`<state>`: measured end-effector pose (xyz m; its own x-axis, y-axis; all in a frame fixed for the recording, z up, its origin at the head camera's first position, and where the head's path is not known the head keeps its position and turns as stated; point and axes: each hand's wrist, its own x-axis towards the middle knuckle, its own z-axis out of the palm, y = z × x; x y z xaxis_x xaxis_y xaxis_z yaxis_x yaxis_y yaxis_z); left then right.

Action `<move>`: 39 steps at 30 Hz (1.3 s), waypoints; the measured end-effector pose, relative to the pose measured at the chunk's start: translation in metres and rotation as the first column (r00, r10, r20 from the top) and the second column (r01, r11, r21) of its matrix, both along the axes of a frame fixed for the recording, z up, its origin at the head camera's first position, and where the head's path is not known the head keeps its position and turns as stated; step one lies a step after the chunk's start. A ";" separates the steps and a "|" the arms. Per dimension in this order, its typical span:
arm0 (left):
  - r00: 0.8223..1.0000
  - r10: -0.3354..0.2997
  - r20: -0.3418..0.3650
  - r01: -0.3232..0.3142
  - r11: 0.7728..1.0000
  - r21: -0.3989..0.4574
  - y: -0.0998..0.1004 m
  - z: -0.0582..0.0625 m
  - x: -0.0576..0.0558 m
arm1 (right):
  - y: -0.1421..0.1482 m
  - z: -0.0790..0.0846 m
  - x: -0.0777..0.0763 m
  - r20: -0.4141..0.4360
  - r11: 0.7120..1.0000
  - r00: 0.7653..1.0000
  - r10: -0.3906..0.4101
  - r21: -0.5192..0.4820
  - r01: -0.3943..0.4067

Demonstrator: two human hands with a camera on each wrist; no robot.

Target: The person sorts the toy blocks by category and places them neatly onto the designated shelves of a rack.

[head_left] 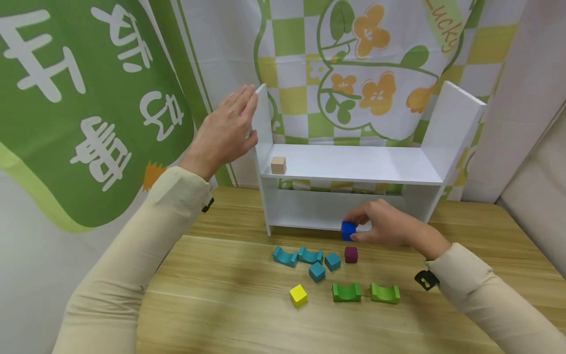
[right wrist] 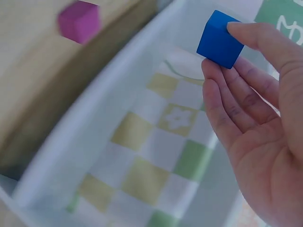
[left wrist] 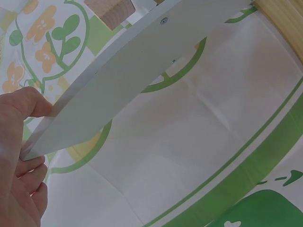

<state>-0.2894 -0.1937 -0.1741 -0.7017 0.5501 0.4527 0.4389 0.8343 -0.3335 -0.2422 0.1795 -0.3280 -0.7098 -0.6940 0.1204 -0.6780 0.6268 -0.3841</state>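
Note:
My right hand [head_left: 384, 223] pinches a blue cube [head_left: 348, 230] between thumb and fingertips, in front of the lower board of a white shelf [head_left: 353, 164]. The right wrist view shows the blue cube [right wrist: 220, 40] at the fingertips, the palm turned to the camera. At the shelf's upper left, my left hand [head_left: 227, 125] grips the side panel; in the left wrist view the thumb and fingers lie on either side of the panel [left wrist: 94, 104]. A plain wooden cube [head_left: 278, 165] sits at the left end of the upper board. Below the blue cube, a purple cube [head_left: 351, 254] rests on the table.
On the wooden table [head_left: 212, 305] lie two teal curved blocks [head_left: 285, 256], two teal cubes [head_left: 317, 272], a yellow cube [head_left: 298, 296], a green curved block [head_left: 347, 292] and a lighter green one [head_left: 384, 293]. A patterned cloth [head_left: 300, 39] hangs behind the shelf.

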 end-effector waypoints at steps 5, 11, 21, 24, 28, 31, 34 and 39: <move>1.000 0.000 -0.001 0.000 1.000 0.006 -0.001 -0.001 0.000 | -0.016 0.031 -0.004 -0.050 0.999 0.998 0.030 0.036 -0.028; 1.000 -0.004 -0.003 0.004 1.000 0.002 -0.001 0.000 0.000 | -0.036 0.068 -0.009 -0.099 0.999 0.995 0.024 0.037 -0.020; 1.000 0.007 -0.012 -0.007 1.000 -0.008 0.000 -0.001 0.001 | -0.067 0.102 -0.030 -0.081 0.999 0.996 0.037 0.004 -0.036; 1.000 0.005 -0.025 -0.006 1.000 -0.011 0.000 -0.001 0.002 | -0.074 0.107 -0.039 -0.079 1.000 0.997 0.011 -0.005 -0.011; 0.999 0.001 -0.042 -0.001 1.000 -0.005 -0.001 -0.002 0.001 | -0.083 0.109 -0.053 -0.092 1.000 0.996 -0.019 -0.009 0.019; 0.999 -0.003 -0.045 0.003 1.000 0.001 -0.001 -0.003 0.001 | -0.088 0.109 -0.062 -0.088 0.999 0.996 -0.033 -0.014 0.032; 0.999 -0.004 -0.046 0.004 1.000 0.000 -0.002 -0.004 0.001 | -0.091 0.108 -0.070 -0.075 0.998 0.996 -0.056 -0.017 0.055; 0.999 0.000 -0.052 -0.001 1.000 -0.012 -0.002 -0.003 0.000 | -0.094 0.105 -0.079 -0.050 0.996 0.995 -0.090 -0.011 0.090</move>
<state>-0.2889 -0.1953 -0.1774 -0.6777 0.5554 0.4820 0.4204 0.8304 -0.3658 -0.3212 0.0855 -0.2232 -0.7622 -0.6264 0.1633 -0.6376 0.6829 -0.3565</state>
